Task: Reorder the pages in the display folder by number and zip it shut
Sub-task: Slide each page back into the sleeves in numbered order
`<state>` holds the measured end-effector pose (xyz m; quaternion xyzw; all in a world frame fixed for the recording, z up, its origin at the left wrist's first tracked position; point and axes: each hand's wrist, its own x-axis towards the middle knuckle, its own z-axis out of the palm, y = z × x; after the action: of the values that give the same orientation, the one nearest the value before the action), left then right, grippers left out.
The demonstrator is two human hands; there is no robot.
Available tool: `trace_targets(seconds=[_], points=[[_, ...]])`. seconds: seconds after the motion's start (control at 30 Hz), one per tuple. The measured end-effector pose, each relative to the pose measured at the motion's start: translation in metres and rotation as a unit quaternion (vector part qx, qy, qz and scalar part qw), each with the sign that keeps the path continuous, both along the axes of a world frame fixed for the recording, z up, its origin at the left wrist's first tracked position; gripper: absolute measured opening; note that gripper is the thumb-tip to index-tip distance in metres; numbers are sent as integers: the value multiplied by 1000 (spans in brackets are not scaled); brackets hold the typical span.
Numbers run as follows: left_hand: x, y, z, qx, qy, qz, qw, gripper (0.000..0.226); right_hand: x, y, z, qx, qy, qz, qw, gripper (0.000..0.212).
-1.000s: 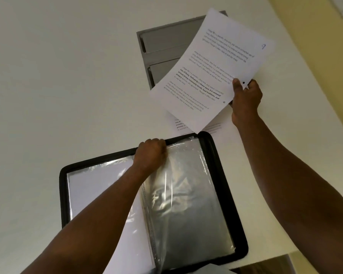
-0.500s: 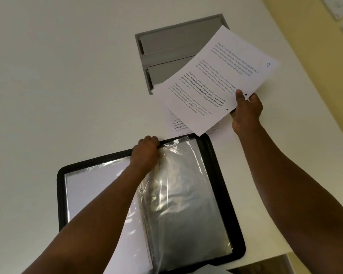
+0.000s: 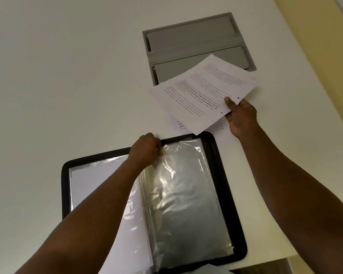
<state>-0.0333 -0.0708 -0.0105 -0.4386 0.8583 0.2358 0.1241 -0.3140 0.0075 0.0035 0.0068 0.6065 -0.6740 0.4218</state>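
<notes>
Black-rimmed folder open; left hand pinches clear sleeve; right hand grips printed page.

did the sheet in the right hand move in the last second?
Yes. The printed sheet held by the right hand came down and toward the folder; it covered the gray tray's far right corner before, now only the near right part.

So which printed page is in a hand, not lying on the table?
The upper printed page, pinched at its punched edge by the right hand. The other sheet lies flat on the table beneath it, mostly covered.
</notes>
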Motion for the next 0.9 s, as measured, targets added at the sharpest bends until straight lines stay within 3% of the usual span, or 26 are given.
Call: trace_targets(seconds=[0.23,0.43,0.73,0.9], points=[[-1,6,5,-70,-2,-76,995,21,-2,-10,3,0,-7,-19,1000,20],[2,15,0,-44,30,-39,998,29,-7,-28,9,-3,28,-15,999,17],[1,36,1,-142,124,-34,981,7,29,-66,7,-56,13,41,997,21],[1,39,-1,-79,101,-14,992,11,50,-79,-2,-71,6,106,992,21]])
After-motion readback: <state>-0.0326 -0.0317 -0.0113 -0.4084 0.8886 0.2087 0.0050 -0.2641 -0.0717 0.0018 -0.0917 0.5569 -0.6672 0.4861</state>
